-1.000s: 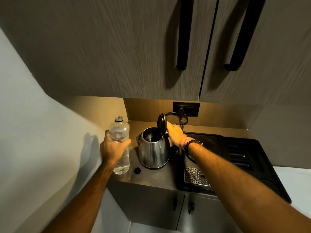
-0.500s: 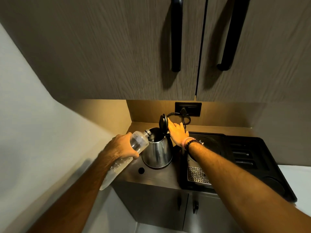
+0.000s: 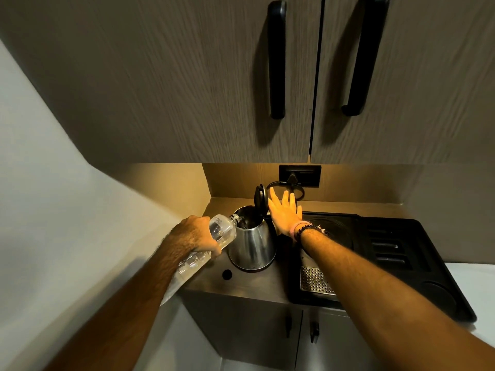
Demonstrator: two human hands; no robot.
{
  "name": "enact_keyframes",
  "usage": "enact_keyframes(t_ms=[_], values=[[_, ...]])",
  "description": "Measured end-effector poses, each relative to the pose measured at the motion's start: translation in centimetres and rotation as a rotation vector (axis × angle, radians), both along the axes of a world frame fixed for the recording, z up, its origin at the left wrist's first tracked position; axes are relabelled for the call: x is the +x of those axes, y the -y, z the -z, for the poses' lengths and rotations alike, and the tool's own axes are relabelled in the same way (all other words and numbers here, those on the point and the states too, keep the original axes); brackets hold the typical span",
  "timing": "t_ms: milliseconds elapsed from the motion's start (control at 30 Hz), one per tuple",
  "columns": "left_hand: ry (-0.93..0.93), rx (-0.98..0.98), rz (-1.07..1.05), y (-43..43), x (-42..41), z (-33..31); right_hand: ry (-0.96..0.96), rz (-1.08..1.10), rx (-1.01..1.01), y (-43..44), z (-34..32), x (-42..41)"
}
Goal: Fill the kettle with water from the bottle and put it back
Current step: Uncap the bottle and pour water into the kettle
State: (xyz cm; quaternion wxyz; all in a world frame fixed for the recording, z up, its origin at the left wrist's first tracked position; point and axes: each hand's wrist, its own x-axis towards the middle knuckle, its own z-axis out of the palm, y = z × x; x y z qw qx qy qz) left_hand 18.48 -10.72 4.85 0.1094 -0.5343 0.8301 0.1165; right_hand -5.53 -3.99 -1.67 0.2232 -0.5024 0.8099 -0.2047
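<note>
A steel kettle (image 3: 253, 243) stands on the small counter (image 3: 257, 285), its black lid (image 3: 260, 197) swung up and open. My left hand (image 3: 194, 235) grips a clear plastic water bottle (image 3: 222, 231) tilted on its side, with the uncapped mouth over the kettle's rim. My right hand (image 3: 285, 212) is spread flat, fingers apart, just right of the lid and behind the kettle, holding nothing. Whether it touches the lid is unclear.
A black bottle cap (image 3: 227, 274) lies on the counter in front of the kettle. A black tray with a metal grate (image 3: 396, 253) fills the right side. The kettle's cord (image 3: 300, 191) runs to a wall socket (image 3: 300, 175). Wall cabinets (image 3: 214, 76) hang overhead; a wall is close on the left.
My left hand tipped the bottle from upright to its side and brought its mouth to the kettle's opening. My right hand let go of the lid and spread flat beside it.
</note>
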Motion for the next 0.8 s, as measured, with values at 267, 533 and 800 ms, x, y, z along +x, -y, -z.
enact_keyframes(t_ms=[267, 533, 800], values=[[0.009, -0.007, -0.018, -0.1, -0.1, -0.7, -0.001, -0.003, 0.018, 0.1, 0.1, -0.1], [0.03, 0.005, -0.016, -0.4, 0.0, -0.9, 0.023, 0.001, 0.011, 0.1, 0.2, -0.1], [0.031, 0.021, -0.022, -0.7, -0.1, -1.0, 0.061, 0.02, 0.014, 0.2, 0.2, -0.1]])
